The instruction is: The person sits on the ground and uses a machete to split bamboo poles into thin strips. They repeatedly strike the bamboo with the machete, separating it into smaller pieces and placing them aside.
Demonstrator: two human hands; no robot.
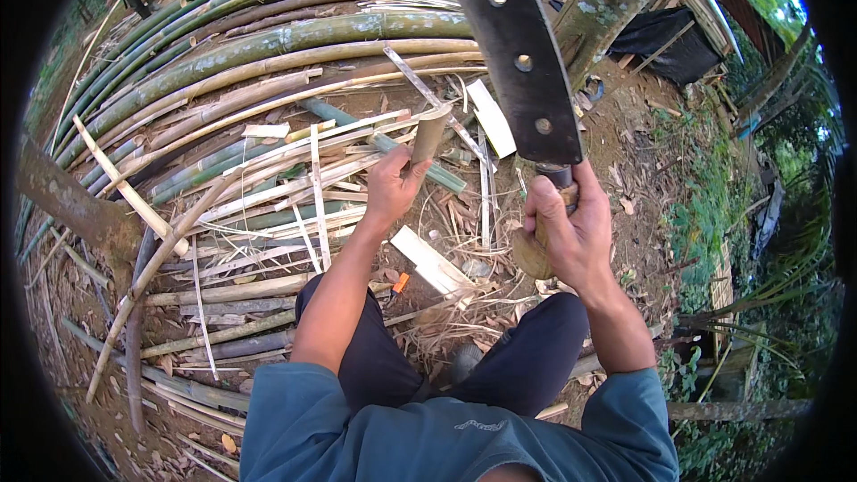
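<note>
Head view: raised right hand [571, 228] grips a wooden-handled machete [518, 54], its broad dark blade tilted up and away, above the short bamboo piece [429, 132] that the left hand [393, 186] holds upright. Bamboo piece sits just over the split strips [295, 178] littering the dirt, in front of the knees.

Risk, as I judge it: the left hand sits directly under the top of the piece, close to where the blade would land; a skewed stroke or a glancing edge could slide down into the fingers. The piece could also twist in a one-handed hold.

Fingers: right ones wrapped tight around the handle. Left ones curled closed on the lower part of the bamboo piece, thumb across its side.
</note>
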